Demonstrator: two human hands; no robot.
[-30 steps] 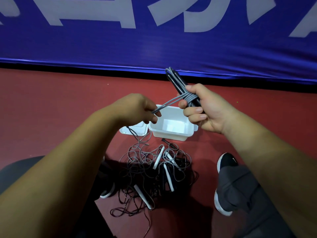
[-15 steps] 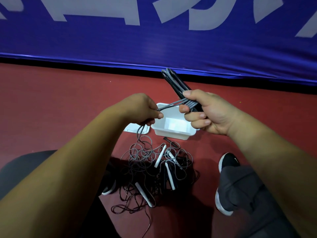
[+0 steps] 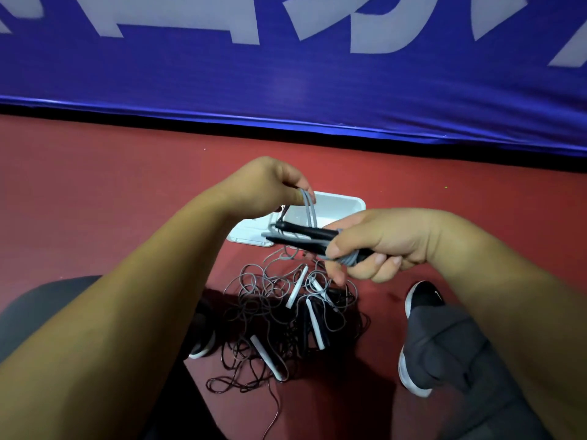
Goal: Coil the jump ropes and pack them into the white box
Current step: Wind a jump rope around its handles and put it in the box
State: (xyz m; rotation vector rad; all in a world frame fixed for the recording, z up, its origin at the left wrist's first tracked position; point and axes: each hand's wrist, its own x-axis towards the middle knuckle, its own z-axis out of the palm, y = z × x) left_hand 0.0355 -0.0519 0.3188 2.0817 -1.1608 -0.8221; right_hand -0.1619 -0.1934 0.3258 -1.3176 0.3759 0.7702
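Grey cord (image 3: 308,211) rises as a doubled strand from a pair of black handles (image 3: 305,235) to the left hand (image 3: 270,185), whose fingertips pinch it just above the white box (image 3: 341,206). The right hand (image 3: 381,246) is curled round the near end of the handles and the turns of cord wound there, holding the bundle roughly level with its tips pointing left.

The box sits open on the red floor (image 3: 127,185), just beyond both hands. What looks like its lid (image 3: 246,235) lies flat against its left side. The hands hide too much of the box to tell what it contains. Nearer the person, a tangled heap of jump ropes (image 3: 286,312) with white handles lies between the feet.

The step appears to be winding the loose cord round the handles. To do it well, the left hand would lead the strand under light tension and lay each turn snug beside the last. The right thumb would pin the finished turns so none slips off the end. The tail probably needs tucking under a turn, or the springy cord may unwind once it is in the box.
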